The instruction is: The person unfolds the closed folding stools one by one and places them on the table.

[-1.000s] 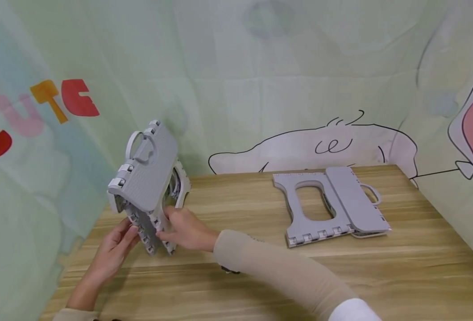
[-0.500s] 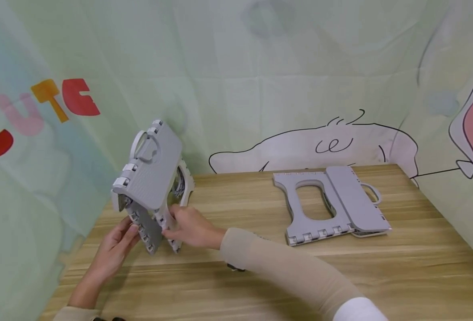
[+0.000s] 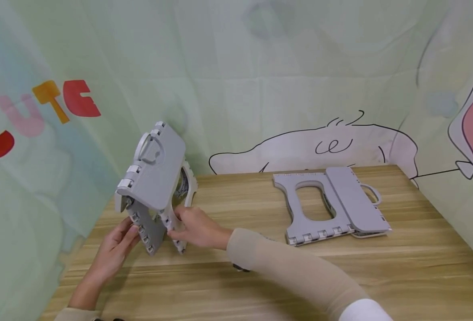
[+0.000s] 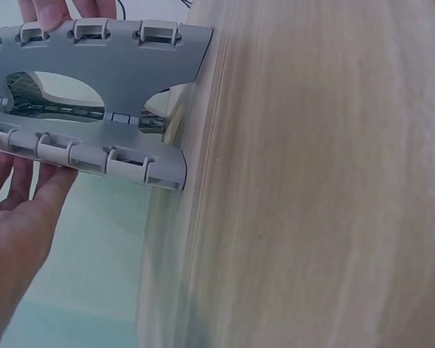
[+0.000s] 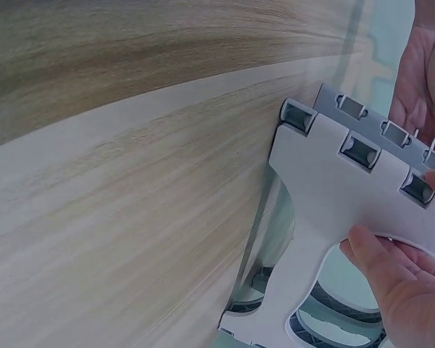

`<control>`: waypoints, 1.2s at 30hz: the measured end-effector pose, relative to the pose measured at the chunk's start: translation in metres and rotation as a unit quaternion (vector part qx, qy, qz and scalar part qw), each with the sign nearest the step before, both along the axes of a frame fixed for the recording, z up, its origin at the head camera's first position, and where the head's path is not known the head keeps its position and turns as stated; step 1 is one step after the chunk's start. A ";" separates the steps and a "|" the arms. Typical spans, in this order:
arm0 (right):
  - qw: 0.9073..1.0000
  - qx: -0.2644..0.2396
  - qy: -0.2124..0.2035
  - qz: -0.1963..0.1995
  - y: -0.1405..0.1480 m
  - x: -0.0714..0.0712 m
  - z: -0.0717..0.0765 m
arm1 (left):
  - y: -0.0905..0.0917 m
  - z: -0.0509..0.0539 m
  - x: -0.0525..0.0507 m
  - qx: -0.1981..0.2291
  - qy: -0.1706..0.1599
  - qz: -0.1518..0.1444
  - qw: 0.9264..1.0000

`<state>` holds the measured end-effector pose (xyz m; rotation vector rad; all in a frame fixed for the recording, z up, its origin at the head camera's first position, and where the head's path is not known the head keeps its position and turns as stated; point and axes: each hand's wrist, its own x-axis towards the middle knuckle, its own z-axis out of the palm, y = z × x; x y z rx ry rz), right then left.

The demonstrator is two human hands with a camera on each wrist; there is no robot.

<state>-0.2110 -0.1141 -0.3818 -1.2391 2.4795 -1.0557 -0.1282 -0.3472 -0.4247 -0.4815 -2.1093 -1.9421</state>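
Note:
A grey plastic folding step stool (image 3: 158,167) stands partly unfolded at the table's left, its top panel tilted and carry handle upward. My left hand (image 3: 114,247) holds the near hinged edge of its left leg panel, thumb on the near side. On the right leg panel, my right hand (image 3: 200,227) grips the frame, with fingers through the oval opening. The right wrist view shows that leg panel (image 5: 304,159) close up, the thumb (image 5: 366,246) over its rim. A second grey step stool (image 3: 345,198) lies folded flat at the right, with neither hand on it.
The wood-grain table (image 3: 268,294) extends under both stools to a printed fabric backdrop (image 3: 236,102) at the back and sides. A small dark object (image 3: 241,268) shows beneath the right sleeve; its kind is unclear.
My right hand has moved slightly right with the right leg panel, and the gap between the two leg panels is wider. The top panel has shifted right too. My left hand stays nearly in place.

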 end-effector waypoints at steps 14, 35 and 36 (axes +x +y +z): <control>1.000 -0.003 0.005 0.014 0.009 -0.003 0.000 | 0.000 0.001 0.002 -0.003 -0.006 -0.001 1.000; 0.999 -0.002 0.027 0.038 0.024 -0.007 0.000 | 0.001 0.000 0.001 0.013 -0.001 -0.003 1.000; 0.999 -0.002 0.027 0.038 0.024 -0.007 0.000 | 0.001 0.000 0.001 0.012 -0.001 -0.001 1.000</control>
